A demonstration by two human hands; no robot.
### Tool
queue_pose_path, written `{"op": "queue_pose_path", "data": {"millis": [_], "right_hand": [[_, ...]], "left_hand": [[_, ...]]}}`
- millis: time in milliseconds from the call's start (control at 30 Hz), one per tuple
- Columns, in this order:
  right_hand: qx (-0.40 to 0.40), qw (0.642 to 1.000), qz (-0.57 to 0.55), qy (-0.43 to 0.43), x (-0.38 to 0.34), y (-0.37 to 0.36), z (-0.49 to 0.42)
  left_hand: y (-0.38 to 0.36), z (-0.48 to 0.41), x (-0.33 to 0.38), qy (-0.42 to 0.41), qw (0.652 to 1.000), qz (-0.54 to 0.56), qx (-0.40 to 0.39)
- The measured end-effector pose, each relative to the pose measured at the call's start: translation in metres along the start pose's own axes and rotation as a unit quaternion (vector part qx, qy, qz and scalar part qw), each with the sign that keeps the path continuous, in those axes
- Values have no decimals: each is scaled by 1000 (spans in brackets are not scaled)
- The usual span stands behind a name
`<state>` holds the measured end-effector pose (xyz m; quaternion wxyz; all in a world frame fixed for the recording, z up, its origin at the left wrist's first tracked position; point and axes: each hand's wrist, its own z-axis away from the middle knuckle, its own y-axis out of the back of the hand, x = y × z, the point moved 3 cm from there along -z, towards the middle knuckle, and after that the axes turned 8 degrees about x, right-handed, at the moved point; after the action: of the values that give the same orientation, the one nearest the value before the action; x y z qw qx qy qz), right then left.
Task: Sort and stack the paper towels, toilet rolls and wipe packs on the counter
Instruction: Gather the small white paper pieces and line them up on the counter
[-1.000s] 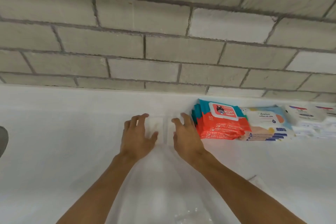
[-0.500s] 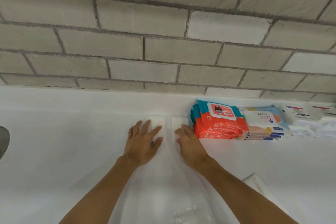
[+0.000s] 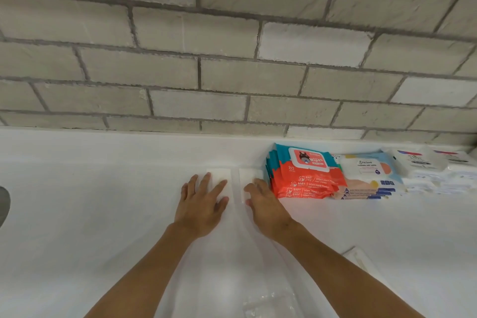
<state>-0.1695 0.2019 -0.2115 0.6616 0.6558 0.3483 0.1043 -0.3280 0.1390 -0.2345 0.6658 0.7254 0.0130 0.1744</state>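
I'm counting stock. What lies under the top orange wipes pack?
Under the top orange wipes pack, matching orange packs lie stacked on the white counter; only their front and left edges show. Their tops are covered, so the count is uncertain.

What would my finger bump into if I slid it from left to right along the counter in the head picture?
left hand → right hand → orange wipes stack → blue wipes stack → white packs
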Motion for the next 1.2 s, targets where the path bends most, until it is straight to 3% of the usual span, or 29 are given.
{"op": "queue_pose_path", "data": {"millis": [267,567,700,833,1000,1200], "right_hand": [[9,1000,2,2,-1,-1,-1],[139,981,-126,47,5,29,53],[196,965,-174,-31,30,67,92],[212,954,-169,-127,67,100,141],[186,952,-124,-210,113,117,203],[92,941,-58,-321,141,89,247]], "left_hand": [[3,-1,1,2,1000,-6,1],[28,36,32,25,989,121,79],[36,68,78,13,974,209,82],[38,97,129,-34,972,225,57],[21,118,177,-89,968,231,29],[4,137,212,-124,966,228,-4]]}}
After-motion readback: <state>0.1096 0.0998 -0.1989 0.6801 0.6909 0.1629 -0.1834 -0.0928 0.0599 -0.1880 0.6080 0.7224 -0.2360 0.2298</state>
